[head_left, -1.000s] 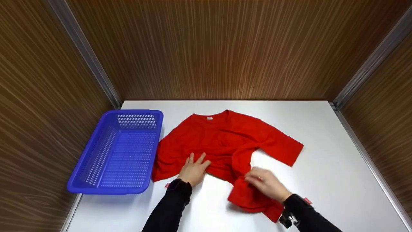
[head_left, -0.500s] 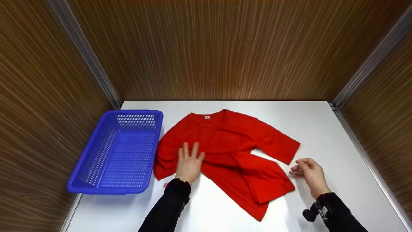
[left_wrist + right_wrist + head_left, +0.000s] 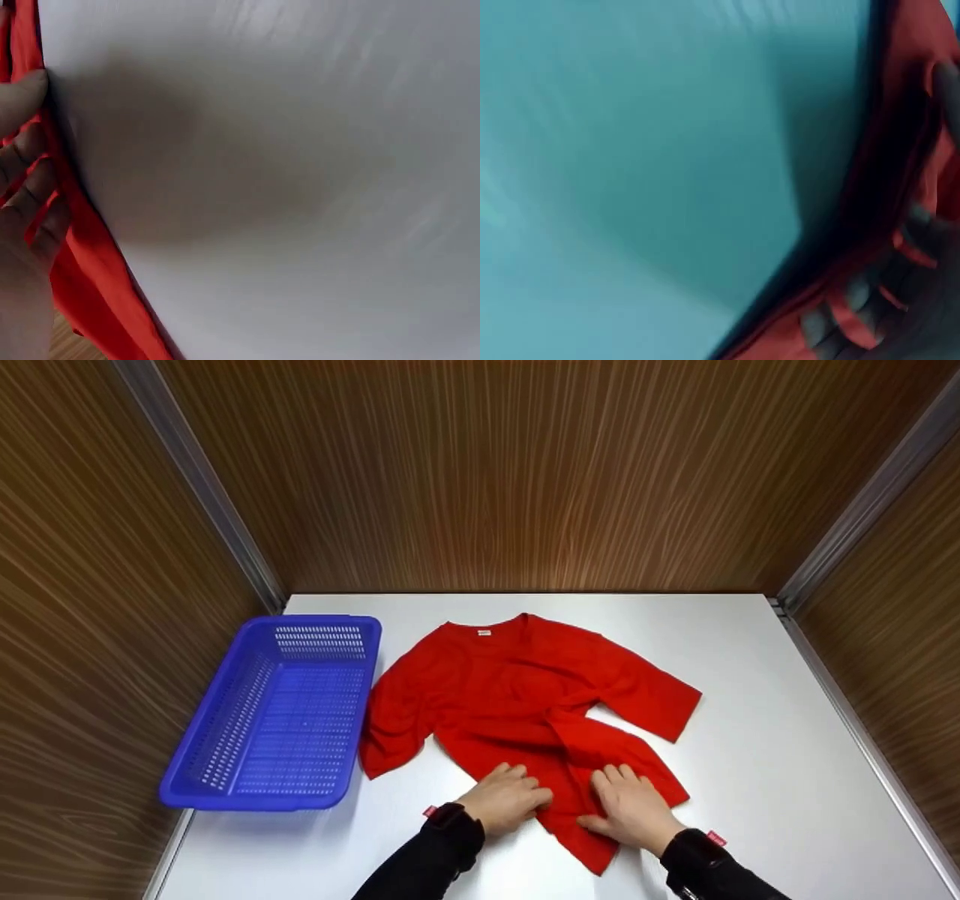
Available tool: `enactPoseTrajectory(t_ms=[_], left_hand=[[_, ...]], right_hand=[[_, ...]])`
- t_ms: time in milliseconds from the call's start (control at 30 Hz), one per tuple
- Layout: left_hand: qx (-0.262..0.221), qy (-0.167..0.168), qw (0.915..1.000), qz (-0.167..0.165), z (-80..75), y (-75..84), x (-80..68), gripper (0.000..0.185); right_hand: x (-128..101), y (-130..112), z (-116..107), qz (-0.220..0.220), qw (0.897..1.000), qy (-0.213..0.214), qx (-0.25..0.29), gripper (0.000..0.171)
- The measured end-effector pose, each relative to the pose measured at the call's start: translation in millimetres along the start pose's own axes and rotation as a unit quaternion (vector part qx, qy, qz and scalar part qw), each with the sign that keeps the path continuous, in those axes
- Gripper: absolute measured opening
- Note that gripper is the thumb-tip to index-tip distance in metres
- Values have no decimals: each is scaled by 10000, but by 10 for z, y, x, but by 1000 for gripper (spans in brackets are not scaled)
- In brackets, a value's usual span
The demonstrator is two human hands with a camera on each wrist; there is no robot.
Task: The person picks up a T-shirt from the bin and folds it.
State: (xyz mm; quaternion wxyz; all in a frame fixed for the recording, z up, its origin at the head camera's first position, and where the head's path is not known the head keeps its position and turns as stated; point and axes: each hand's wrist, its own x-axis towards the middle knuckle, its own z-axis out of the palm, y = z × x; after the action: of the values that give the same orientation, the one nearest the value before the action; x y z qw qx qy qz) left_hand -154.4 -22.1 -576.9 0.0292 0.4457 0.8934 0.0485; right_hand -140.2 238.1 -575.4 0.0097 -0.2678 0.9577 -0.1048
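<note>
While half a second ago the hands were far apart, now the left hand [image 3: 508, 800] and the right hand [image 3: 628, 807] lie side by side on the near hem of the red shirt [image 3: 525, 697], fingers curled into the cloth, so both seem to gather this edge. It lies crumpled on the white table [image 3: 750, 660], neckline far, beside the blue basket [image 3: 281, 716].

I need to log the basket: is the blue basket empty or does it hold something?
Empty: in the head view the blue basket shows only its bare perforated floor.
</note>
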Motion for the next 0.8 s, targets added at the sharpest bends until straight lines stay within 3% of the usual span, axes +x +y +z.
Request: enactPoseTrajectory(t_ms=[67, 133, 233, 267, 367, 400, 433, 467, 500, 600, 633, 700, 800], left_hand=[[27, 16, 10000, -23, -7, -29, -24, 7], [34, -25, 10000, 23, -29, -74, -62, 5], [131, -68, 9999, 69, -65, -167, -134, 6], [168, -74, 9998, 74, -74, -204, -164, 7], [258, -115, 9996, 29, -101, -318, -253, 9], [268, -168, 9995, -5, -115, -352, -282, 10], [279, -221, 9994, -34, -126, -384, -310, 11], [268, -287, 9992, -56, -134, -411, -335, 12], [243, -371, 9990, -78, -146, -433, -356, 14], [178, -620, 9979, -75, -173, -470, -397, 19], [158, -682, 9975, -68, -181, -474, -404, 20], [129, -795, 9967, -64, -192, -477, -406, 21], [182, -897, 9958, -82, -210, -475, -394, 19]], right_hand=[[9, -16, 16, 201, 9998, 32, 84, 34], [21, 29, -9, 403, 9977, 89, 545, 24], [26, 170, -81, 930, 9822, 144, 1624, 15], [21, 226, -109, 1237, 9693, 156, 2120, 11], [-21, 393, -200, 2143, 9117, 349, 3488, 1], [-41, 439, -225, 2314, 8979, 425, 3722, 2], [-63, 473, -247, 2391, 8905, 484, 3840, 4], [-83, 492, -260, 2326, 8915, 514, 3852, 3], [-94, 492, -260, 2121, 9052, 546, 3642, 2], [-78, 364, -202, 1265, 9587, 598, 2478, 10], [-61, 286, -168, 1038, 9708, 586, 2083, 14], [-15, 109, -80, 739, 9872, 540, 1308, 23], [45, -123, 56, 732, 9956, 468, 344, 37]])
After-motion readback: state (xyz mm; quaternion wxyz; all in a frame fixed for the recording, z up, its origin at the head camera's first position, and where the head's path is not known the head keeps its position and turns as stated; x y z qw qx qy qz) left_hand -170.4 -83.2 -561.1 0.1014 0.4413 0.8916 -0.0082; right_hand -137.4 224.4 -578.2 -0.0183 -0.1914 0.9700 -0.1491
